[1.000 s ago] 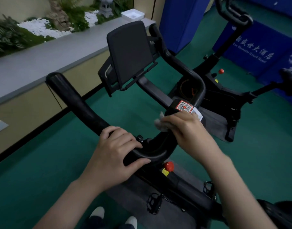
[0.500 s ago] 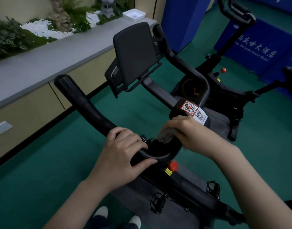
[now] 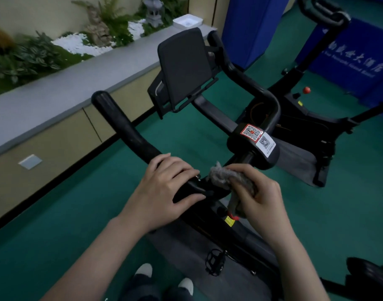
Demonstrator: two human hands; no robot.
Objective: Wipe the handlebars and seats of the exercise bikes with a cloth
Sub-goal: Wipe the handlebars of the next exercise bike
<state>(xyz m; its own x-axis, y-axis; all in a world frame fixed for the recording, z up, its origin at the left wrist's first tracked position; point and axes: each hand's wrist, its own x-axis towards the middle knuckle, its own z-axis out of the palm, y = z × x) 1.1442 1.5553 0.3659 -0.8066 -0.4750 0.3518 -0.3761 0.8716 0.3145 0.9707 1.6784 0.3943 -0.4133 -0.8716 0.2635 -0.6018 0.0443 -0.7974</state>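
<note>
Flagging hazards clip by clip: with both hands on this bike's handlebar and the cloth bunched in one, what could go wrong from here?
1. The cloth is wadded in the right hand, so it may skim only part of the handlebar; the long left horn looks likely to be skipped.
2. A tail of cloth hangs near the red knob and could snag it.
3. The left hand covers a grip section that may go unwiped.

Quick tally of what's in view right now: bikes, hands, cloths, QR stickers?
Bikes: 2, near and far
Hands: 2, left hand, right hand
Cloth: 1
QR stickers: 2, red, white
Total: 7
</note>
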